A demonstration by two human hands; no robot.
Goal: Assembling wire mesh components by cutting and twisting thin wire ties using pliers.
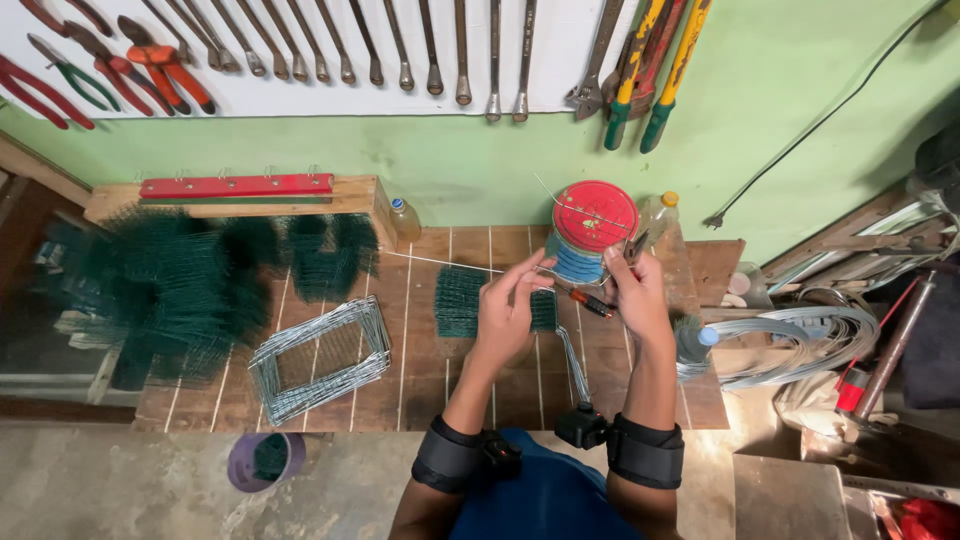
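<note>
My left hand (508, 305) pinches a thin silver wire (440, 261) that runs left across the wooden bench (420, 390). My right hand (638, 290) grips small pliers (636, 246) close to a wire spool (592, 232) with a red lid and blue-wound body. A red-handled screwdriver (592, 302) lies between my hands. Under my left hand sits a green mesh piece (462, 300). A bundle of straight wires (574, 362) reaches from the hands toward my body.
A stack of bent silver wire frames (320, 356) lies at left, beside piles of green mesh (190, 285). Wrenches and pliers (300, 45) hang on the wall. Coiled wire (800, 340) sits at right. A purple cup (264, 460) stands on the floor. Two bottles (404, 220) are at the bench back.
</note>
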